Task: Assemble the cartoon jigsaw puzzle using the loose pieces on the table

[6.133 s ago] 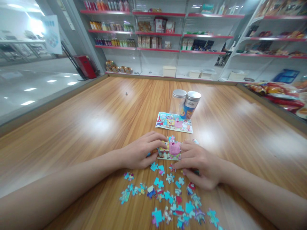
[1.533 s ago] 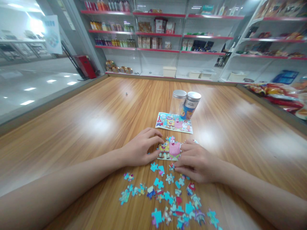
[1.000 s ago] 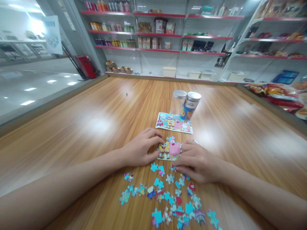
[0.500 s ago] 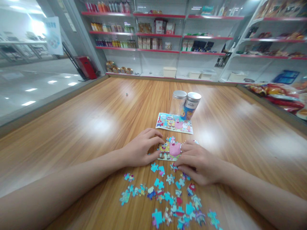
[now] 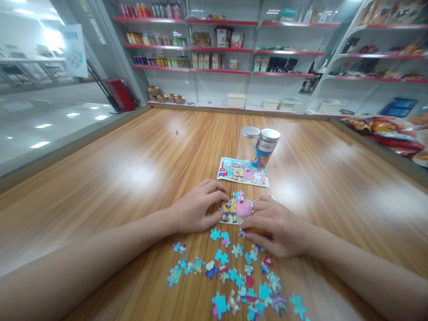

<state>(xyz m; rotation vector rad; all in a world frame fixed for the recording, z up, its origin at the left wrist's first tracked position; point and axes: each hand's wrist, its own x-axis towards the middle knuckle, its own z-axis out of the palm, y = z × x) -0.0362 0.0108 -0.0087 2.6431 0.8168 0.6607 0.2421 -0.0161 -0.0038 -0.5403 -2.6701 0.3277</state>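
Observation:
A partly joined jigsaw puzzle with a pink starfish and a yellow sponge figure lies flat between my hands. My left hand holds its left edge, thumb below and curved fingers above. At the right side, my right hand is bent over the puzzle and hides its right end. Its index finger and thumb close around a small jigsaw piece just below the joined part, mostly covered by the fingers. Loose jigsaw pieces, mainly light blue, are scattered nearer to me.
Behind the puzzle lies a printed picture sheet with the same characters. A clear jar and a labelled jar, both silver-lidded, stand at its back edge. Stocked shelves line the far side of the wooden table.
My right index finger has shifted slightly left over the small jigsaw piece, covering more of it. My left hand and the joined puzzle have stayed in place.

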